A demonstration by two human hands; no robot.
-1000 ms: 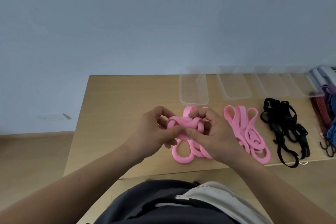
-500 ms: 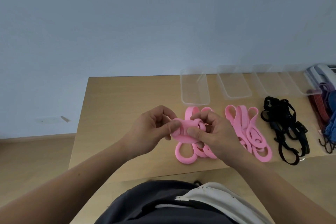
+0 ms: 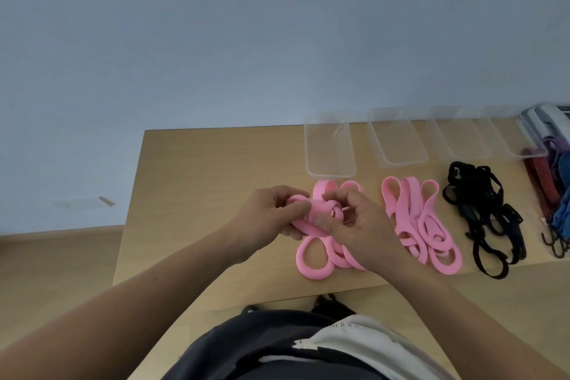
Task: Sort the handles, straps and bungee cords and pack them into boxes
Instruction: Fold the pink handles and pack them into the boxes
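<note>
Pink handle (image 3: 318, 207) half hidden by left hand (image 3: 266, 220), right hand (image 3: 361, 227), bungee cords (image 3: 539, 183) cropped

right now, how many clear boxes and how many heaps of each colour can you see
clear boxes: 4
pink heaps: 2
black heap: 1
red, purple and blue cord heap: 1
pink loop held by left hand and right hand: 1
total: 9

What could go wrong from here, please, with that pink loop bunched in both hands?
The pink loop, pinched between left hand and right hand, may spring open before reaching the clear box. The pink pile beneath lies close to the table edge, so a slip could knock pieces off.
</note>
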